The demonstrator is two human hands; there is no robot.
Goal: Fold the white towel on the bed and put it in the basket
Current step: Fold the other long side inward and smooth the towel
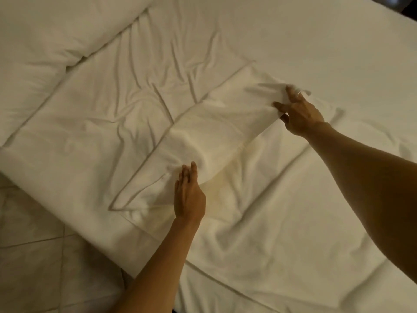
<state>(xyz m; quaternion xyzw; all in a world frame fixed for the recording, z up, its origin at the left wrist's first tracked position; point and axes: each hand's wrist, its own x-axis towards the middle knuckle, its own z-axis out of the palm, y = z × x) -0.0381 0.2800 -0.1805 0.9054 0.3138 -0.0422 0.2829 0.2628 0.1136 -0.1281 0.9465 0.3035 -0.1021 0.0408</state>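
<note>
With the right hand (297,114) pinching the white towel (203,141) at 2 o'clock, the flat, unclenched left hand (188,195) should pin the fold (edges matched) on the bed (316,41).

Dim warm light, soft blur — wide-angle bowing

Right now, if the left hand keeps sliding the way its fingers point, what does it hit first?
The left hand lies flat, fingers pointing up-frame along the white towel. Going straight on, it would likely meet the raised fold of towel just ahead of the fingertips, then the wrinkled bed sheet. Depth is hard to judge.
</note>
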